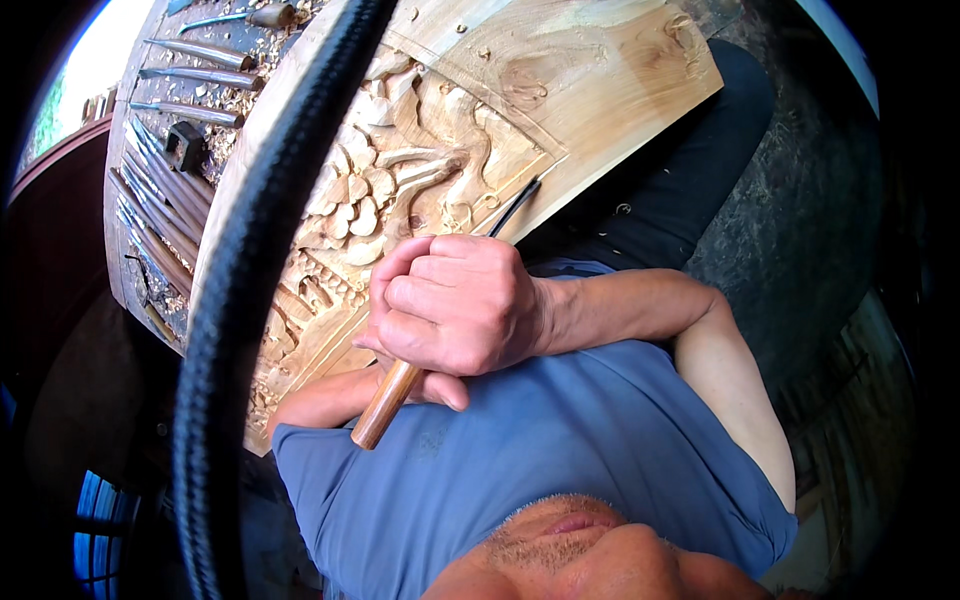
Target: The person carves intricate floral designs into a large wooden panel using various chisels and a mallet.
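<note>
My right hand (460, 305) is closed in a fist round a carving chisel (385, 408) with a smooth brown wooden handle. The handle's butt sticks out towards my chest. Its dark thin blade slants away to the upper right, over the border line of a pale carved wooden panel (610, 75). My left hand (440, 388) lies beneath the right one, against the handle. A digit of it shows below the handle, while most of its fingers are hidden. Flowers and curling branches stand in relief on the panel. Whether the blade tip touches the wood, I cannot tell.
Several wooden-handled chisels (190, 76) lie at the left on a bench strewn with shavings. Beside them is a small dark block with a hole (185, 147). A thick black braided cable (255, 230) crosses the view on the left. The panel rests by my dark-trousered leg (690, 170).
</note>
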`<move>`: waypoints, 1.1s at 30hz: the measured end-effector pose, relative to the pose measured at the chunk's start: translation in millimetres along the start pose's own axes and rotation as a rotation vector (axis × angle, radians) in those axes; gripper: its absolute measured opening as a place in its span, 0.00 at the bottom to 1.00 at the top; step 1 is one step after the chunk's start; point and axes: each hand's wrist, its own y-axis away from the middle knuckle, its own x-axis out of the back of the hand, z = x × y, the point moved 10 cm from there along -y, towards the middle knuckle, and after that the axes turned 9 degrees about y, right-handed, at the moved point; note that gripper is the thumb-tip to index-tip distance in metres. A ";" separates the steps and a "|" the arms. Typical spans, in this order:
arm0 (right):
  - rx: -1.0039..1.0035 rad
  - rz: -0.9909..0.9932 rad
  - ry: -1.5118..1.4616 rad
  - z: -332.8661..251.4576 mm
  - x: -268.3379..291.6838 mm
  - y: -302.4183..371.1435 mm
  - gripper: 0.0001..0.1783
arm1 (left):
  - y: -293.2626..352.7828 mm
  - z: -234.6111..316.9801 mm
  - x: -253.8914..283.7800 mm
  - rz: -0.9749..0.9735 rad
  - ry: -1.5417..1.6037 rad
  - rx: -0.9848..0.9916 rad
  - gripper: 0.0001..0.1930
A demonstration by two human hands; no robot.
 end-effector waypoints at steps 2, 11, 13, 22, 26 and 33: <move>-0.024 -0.031 -0.003 1.3 0.8 -1.0 0.15 | 3.7 0.5 -1.6 -0.002 0.001 0.004 0.60; -0.054 0.001 0.103 7.0 -2.7 -2.5 0.15 | 7.2 4.8 0.0 0.006 -0.007 0.015 0.59; -0.054 0.000 0.075 7.1 -0.7 -3.7 0.14 | 4.2 2.0 1.9 0.005 -0.005 0.014 0.59; -0.029 -0.067 0.046 7.1 1.9 -10.2 0.16 | 1.2 -3.8 5.1 0.014 0.004 0.012 0.59; -0.008 -0.134 0.094 7.3 -0.8 -10.0 0.18 | -0.3 -3.7 6.5 0.021 0.002 0.016 0.58; -0.025 -0.132 0.090 9.8 -5.3 -4.9 0.19 | 3.6 -3.8 6.4 0.019 0.010 0.021 0.58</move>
